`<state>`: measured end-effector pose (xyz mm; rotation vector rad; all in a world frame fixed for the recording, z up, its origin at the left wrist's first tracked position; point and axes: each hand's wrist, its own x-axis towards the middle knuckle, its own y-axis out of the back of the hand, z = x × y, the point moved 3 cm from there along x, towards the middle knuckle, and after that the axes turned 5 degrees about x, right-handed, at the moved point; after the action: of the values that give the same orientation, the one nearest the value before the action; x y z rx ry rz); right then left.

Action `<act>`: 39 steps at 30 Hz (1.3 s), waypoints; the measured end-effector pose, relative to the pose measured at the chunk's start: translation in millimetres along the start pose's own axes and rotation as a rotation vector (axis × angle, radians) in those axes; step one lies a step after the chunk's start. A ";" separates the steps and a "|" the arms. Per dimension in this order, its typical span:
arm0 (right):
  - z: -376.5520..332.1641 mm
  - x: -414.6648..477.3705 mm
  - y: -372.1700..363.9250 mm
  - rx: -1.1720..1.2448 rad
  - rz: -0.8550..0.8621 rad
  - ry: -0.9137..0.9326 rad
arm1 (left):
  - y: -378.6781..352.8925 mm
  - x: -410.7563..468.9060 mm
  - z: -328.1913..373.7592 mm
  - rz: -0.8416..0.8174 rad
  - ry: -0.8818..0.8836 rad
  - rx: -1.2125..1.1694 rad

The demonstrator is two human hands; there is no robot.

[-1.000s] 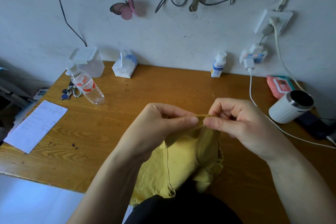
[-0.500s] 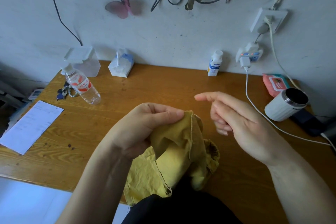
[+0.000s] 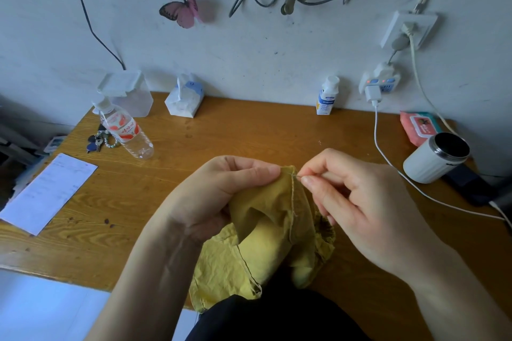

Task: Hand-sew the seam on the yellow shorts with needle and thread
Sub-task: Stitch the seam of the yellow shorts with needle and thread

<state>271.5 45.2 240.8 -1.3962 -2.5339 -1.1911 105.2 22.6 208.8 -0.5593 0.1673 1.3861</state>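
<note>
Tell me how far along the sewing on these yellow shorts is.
Done: pale stitches run down the seam. In hand: the left hand grips the shorts; the right hand pinches the needle at the seam's top. Left: finishing and tying off; how much, unclear.

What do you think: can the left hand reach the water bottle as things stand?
Probably yes. Only bare desk lies between the left hand and the water bottle, but that hand is gripping the yellow shorts and must let go first.

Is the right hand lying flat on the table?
No, the right hand pinches a needle at the seam of the yellow shorts, which the left hand grips.
</note>
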 end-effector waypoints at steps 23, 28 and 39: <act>18.2 4.2 -4.9 0.186 -0.084 -0.226 | -4.6 -3.2 6.3 0.156 -0.147 0.272; 19.1 3.0 -5.5 0.032 0.026 -0.199 | -4.2 -1.0 4.9 0.284 -0.182 0.326; 9.9 5.0 -20.9 -0.288 0.070 -0.147 | -21.3 1.4 -1.3 0.478 -0.354 0.492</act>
<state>256.6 48.5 222.7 -1.6736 -2.4552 -1.5442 126.2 21.6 212.9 0.1534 0.3579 1.8030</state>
